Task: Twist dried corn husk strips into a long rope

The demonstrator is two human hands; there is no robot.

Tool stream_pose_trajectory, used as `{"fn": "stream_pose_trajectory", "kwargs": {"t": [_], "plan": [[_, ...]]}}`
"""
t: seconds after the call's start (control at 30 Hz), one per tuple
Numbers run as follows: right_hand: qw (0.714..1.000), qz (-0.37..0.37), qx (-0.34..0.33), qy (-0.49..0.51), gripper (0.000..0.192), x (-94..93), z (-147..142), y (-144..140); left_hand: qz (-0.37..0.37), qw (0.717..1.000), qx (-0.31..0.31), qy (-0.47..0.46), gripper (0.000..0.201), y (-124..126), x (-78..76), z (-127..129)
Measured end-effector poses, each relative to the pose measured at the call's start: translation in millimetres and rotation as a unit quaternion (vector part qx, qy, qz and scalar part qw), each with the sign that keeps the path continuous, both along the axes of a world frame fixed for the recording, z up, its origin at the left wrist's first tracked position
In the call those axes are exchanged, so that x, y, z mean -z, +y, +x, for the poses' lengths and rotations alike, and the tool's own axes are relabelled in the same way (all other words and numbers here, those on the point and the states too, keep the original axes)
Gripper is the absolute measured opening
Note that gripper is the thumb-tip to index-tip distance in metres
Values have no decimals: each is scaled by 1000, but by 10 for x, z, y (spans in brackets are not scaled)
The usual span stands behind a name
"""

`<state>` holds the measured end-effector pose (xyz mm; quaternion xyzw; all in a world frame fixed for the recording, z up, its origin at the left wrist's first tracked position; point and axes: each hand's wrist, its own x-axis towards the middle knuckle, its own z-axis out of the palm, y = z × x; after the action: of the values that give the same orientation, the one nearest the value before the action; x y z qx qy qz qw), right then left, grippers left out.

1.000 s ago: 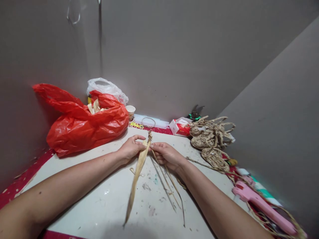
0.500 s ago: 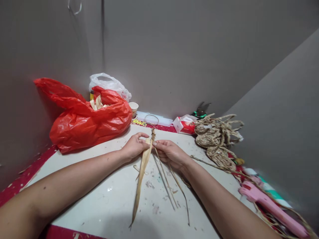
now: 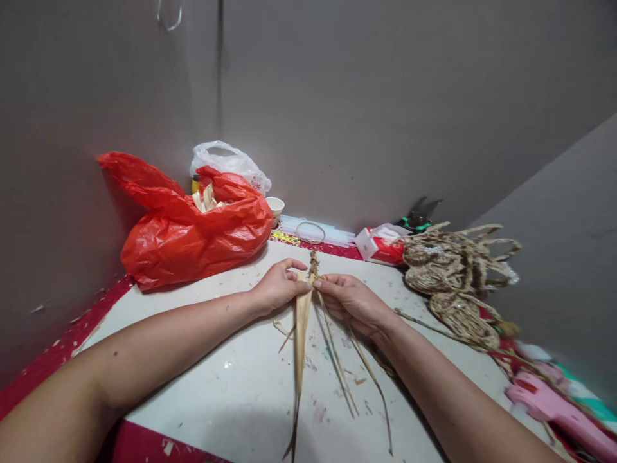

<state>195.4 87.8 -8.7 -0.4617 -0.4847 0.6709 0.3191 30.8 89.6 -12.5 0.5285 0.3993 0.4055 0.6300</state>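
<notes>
Both the left hand (image 3: 278,290) and the right hand (image 3: 351,301) are pinching a long dry leaf (image 3: 303,321) with fingers closed, over the white table (image 3: 216,386), with a red bag (image 3: 193,231) behind it by gray walls (image 3: 385,96).

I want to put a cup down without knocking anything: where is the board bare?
Bare board shows in front of the red bag, beside the left forearm. A smaller patch lies between the right hand and the tissue pack. The right edge is crowded with woven straw pieces and a pink glue gun.
</notes>
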Motion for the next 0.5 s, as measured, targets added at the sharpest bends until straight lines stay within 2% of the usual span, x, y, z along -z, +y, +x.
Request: {"fn": "stream_pose_trajectory", "kwargs": {"t": [0.23, 0.4, 0.5], "plan": [[998, 22, 20, -50, 40, -7, -35, -23, 18, 999, -29, 13, 37, 16, 69, -2], [992, 16, 43, -114, 42, 6, -89, -53, 51, 995, -60, 60, 39, 27, 168, 14], [987, 41, 39, -148, 40, 39, -101, -64, 36, 996, -59, 63, 41, 39, 225, 5]]}}
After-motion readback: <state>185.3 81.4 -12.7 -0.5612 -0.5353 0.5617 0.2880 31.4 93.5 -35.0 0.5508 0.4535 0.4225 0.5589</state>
